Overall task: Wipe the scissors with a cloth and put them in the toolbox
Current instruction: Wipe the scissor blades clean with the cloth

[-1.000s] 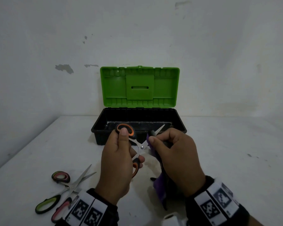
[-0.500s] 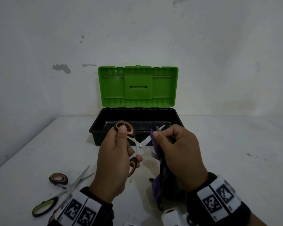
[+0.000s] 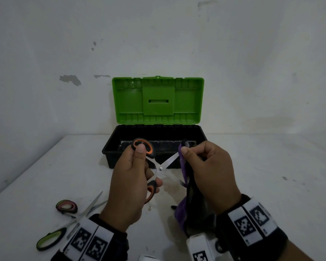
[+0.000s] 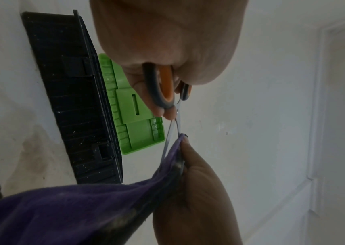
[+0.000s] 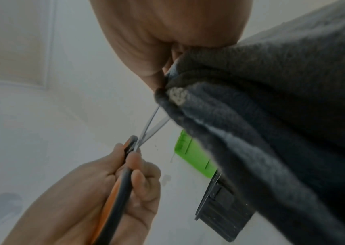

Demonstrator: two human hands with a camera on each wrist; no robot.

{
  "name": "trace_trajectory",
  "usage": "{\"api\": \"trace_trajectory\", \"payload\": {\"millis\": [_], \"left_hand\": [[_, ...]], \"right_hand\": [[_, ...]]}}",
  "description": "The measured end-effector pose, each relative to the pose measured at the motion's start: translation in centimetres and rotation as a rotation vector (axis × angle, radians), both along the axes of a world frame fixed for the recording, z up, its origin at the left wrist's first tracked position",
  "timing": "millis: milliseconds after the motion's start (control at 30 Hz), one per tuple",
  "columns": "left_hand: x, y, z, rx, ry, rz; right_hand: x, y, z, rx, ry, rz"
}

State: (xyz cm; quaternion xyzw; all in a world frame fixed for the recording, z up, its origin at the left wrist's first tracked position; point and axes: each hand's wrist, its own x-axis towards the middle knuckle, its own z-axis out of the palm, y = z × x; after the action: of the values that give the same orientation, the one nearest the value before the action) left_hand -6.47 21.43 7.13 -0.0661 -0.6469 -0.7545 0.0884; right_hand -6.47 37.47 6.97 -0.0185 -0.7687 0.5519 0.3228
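White, scuffed tabletop (image 3: 271, 185) meets a chipped white wall, seen from above the person's hands. At 12 o'clock stands a toolbox (image 3: 109, 147) with a black base, its green lid (image 3: 158, 100) raised upright against the wall. In front of it, lifted off the table, the left hand (image 3: 128, 187) grips a pair of orange-and-black scissors (image 3: 160, 167): the thumb presses on the upper handle loop, and the curled fingers wrap the lower handle. The blades are spread apart in an X. At 3 o'clock from them, the right hand (image 3: 213, 178) pinches a purple cloth (image 3: 183, 210) between thumb and curled fingers, the fold closed over the tip of the upper blade. The rest of the cloth hangs down under the hand toward the table; its other face looks dark grey in the right wrist view. In the left wrist view the blades (image 4: 172, 131) run from the handles into the pinched cloth (image 4: 62, 212). At 8 o'clock, on the table and well apart from the toolbox, lie two more pairs of scissors (image 3: 64, 223), crossed over each other, one with green-and-black handles, partly hidden by the left wristband.
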Motion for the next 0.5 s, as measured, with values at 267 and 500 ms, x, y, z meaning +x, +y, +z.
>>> {"api": "trace_trajectory", "payload": {"millis": [267,500], "left_hand": [[0.4,-0.1,0.4,-0.007,0.015,0.000],[0.4,-0.1,0.7,-0.032,-0.009,-0.016]], "right_hand": [[0.1,0.4,0.2,-0.025,0.014,-0.014],[0.1,1.1,0.0,-0.039,-0.006,0.004]]}}
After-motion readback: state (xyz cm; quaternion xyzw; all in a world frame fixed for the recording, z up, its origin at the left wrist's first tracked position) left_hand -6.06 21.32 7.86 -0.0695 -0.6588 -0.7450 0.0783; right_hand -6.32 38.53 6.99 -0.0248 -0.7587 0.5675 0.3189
